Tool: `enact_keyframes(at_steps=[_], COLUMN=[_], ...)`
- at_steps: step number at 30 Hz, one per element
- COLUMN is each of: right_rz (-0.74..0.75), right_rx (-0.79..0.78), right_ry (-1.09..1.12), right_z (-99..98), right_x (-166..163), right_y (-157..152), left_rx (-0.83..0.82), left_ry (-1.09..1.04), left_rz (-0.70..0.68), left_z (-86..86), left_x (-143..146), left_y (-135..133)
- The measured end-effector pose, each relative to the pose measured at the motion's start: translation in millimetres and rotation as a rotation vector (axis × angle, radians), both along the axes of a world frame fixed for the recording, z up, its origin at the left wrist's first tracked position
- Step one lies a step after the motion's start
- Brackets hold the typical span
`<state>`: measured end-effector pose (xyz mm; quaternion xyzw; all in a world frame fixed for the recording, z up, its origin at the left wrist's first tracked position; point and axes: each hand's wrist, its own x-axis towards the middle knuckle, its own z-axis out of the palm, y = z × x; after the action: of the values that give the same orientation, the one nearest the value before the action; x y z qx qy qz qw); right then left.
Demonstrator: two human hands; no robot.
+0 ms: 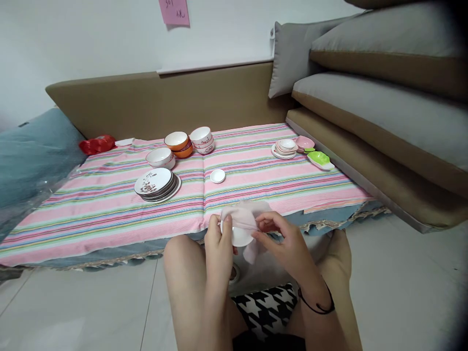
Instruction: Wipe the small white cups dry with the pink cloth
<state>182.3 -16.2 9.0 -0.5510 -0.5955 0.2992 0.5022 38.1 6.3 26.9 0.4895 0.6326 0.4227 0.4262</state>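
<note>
A small white dish (241, 237) is held above my lap, in front of the striped cloth's near edge. My left hand (219, 236) grips its left rim, thumb on top and fingers beneath. A thin whitish cloth (243, 214) lies over the dish's far part and hangs down on the right. My right hand (275, 231) pinches that cloth at the dish's right side. Beyond my hands, another small white dish (218, 176) sits alone on the striped cloth.
Patterned plates (155, 181) are stacked at the left, near white bowls (160, 157), orange bowls (178, 141) and more white bowls (201, 136). Small dishes (285, 147), a pink dish (304, 142) and a green leaf-shaped dish (320, 159) stand at the right beside stacked cushions (365, 102).
</note>
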Motion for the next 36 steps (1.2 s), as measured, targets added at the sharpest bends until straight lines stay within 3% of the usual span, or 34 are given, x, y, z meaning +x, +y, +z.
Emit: enact_keyframes(at_steps=[3, 8, 12, 17, 22, 30, 36], right_rz=[0.012, -0.014, 0.13, -0.175, -0.077, -0.26, -0.185], right_rx=[-0.021, 0.142, 0.11, -0.001, -0.171, -0.186, -0.129], right_ry=[0.011, -0.189, -0.068, -0.015, -0.175, -0.032, 0.01], right_z=[-0.3, 3.0, 9.8, 6.6, -8.4, -15.5, -18.8], right_x=[-1.2, -0.9, -1.5, -2.5, -4.5, -4.9, -2.0], right_y=[-0.2, -3.3, -8.8, -4.9, 2.8, 5.1, 7.1], left_rx=[0.026, 0.05, 0.019, 0.035, -0.013, 0.025, 0.075], left_ry=[-0.007, -0.004, -0.024, -0.082, -0.13, -0.25, -0.178], left_rz=[0.016, 0.042, 0.026, -0.08, -0.242, -0.411, -0.334], left_z=[-2.1, -5.8, -6.7, -5.1, -6.6, -3.5, -5.6], left_x=[1.4, 3.2, 3.5, 5.1, 7.5, 13.8, 12.2], left_y=[-0.7, -0.1, 2.9, 4.4, 4.4, 1.3, 5.7])
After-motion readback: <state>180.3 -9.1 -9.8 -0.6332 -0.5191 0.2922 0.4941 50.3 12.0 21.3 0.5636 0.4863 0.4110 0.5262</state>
